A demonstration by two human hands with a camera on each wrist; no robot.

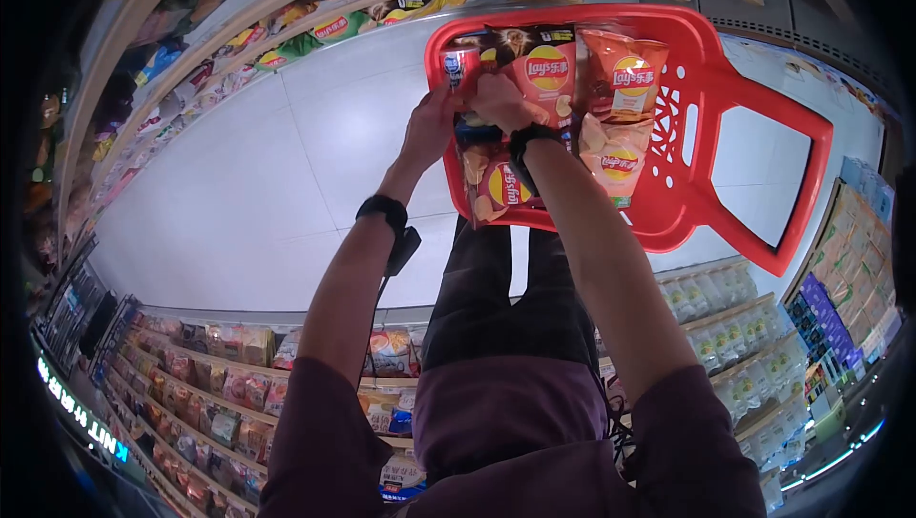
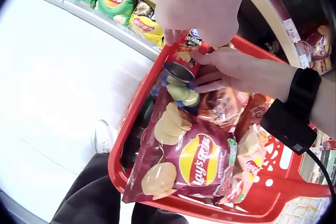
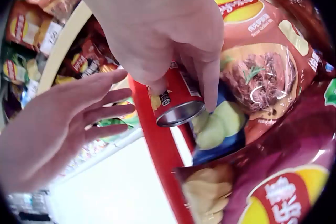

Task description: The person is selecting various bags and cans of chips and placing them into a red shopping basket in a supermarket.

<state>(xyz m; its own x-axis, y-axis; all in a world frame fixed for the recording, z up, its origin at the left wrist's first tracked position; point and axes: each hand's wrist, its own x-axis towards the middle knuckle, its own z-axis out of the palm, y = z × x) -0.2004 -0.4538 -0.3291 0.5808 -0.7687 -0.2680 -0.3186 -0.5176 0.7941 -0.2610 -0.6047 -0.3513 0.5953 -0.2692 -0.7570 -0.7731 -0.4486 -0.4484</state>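
My right hand (image 1: pixel 501 103) (image 2: pixel 226 69) (image 3: pixel 163 29) grips a red can (image 1: pixel 460 65) (image 2: pixel 181 67) (image 3: pixel 181 95), its metal end facing the wrist cameras, at the left end of a red basket (image 1: pixel 706 36) (image 2: pixel 117 155) (image 3: pixel 160 166). Beside the can is my left hand (image 1: pixel 429 132) (image 2: pixel 202 8) (image 3: pixel 68 121), its fingers extended; the right wrist view shows them apart from the can. Under the can lies a blue bag with green slices (image 2: pixel 184 94) (image 3: pixel 223 129). A maroon Lay's bag (image 1: pixel 501 184) (image 2: pixel 184 155) (image 3: pixel 283 182) and other chip bags fill the basket.
Shelves of chip bags (image 1: pixel 329 30) (image 2: pixel 115 1) run beyond the basket. More shelves with packaged snacks (image 1: pixel 229 380) stand near the person's legs (image 1: pixel 477 279). The basket's red handle (image 1: pixel 811 175) extends right over the pale floor (image 1: pixel 239 203).
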